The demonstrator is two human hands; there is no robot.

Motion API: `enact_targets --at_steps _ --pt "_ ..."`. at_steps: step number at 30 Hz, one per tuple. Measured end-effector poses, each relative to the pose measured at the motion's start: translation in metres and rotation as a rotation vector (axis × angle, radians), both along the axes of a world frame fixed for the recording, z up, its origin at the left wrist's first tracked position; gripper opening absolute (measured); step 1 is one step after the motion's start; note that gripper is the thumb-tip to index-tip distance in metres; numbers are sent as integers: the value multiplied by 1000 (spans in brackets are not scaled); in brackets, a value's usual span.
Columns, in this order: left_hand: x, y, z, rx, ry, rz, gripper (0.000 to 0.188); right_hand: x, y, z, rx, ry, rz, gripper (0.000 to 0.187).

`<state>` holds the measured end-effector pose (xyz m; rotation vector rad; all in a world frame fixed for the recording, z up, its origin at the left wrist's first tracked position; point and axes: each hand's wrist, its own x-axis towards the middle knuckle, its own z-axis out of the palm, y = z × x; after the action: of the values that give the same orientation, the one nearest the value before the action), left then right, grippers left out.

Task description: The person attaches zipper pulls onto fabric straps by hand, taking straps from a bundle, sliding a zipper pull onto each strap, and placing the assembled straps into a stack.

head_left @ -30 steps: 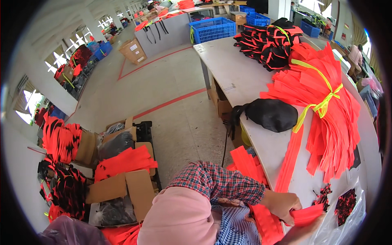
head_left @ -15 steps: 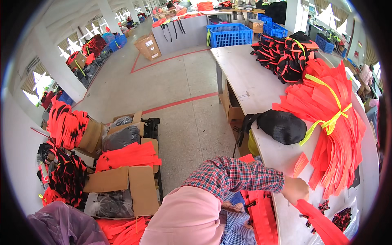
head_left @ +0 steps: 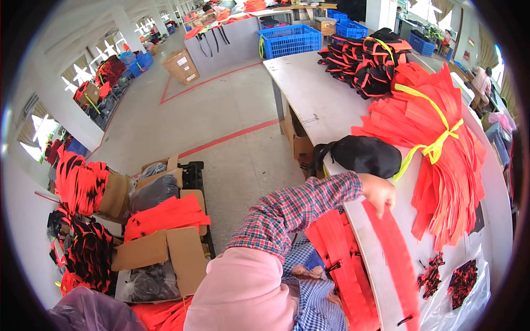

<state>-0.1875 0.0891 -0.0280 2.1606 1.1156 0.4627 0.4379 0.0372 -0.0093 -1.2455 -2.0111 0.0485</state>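
My left hand (head_left: 379, 193), in a plaid sleeve, reaches over the near edge of the white table (head_left: 309, 88). Its fingers are closed on the upper end of a long red fabric strip (head_left: 393, 248). The strip hangs down along the table edge, with a small black piece like a zipper pull near its lower end. More red strips (head_left: 342, 265) with black pieces lie across my lap, over a blue checked apron (head_left: 317, 303). Just beyond the hand sits a black mesh pouch (head_left: 367, 156). My right hand is out of view.
A big red strip bundle (head_left: 441, 165), tied with yellow ribbon, lies on the table behind black-and-red pieces (head_left: 430, 276) and a plastic bag (head_left: 464, 284) of similar ones. A black-red bundle (head_left: 361, 63) sits farther back. Cartons (head_left: 185, 254) stand at left; blue crates (head_left: 290, 41) beyond.
My left hand has moved up and left toward the black pouch, pulling the red strip with it. The strip now hangs lengthwise by the table edge. The whole view has shifted slightly.
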Motion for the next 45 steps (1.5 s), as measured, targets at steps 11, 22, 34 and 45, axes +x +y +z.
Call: enact_targets --at_steps 11,22,34,45 --pt "86 -40 41 10 -532 111 38 -164 -67 -11 -717 38 163 39" --pt "157 -98 14 -22 -934 288 20 -277 -57 -11 -757 411 397 25" --pt "167 -109 -6 227 -652 114 18 -267 -54 8 -566 316 347 32" --pt "182 -106 -26 737 -460 127 22 -270 -67 -35 -651 852 270 25"
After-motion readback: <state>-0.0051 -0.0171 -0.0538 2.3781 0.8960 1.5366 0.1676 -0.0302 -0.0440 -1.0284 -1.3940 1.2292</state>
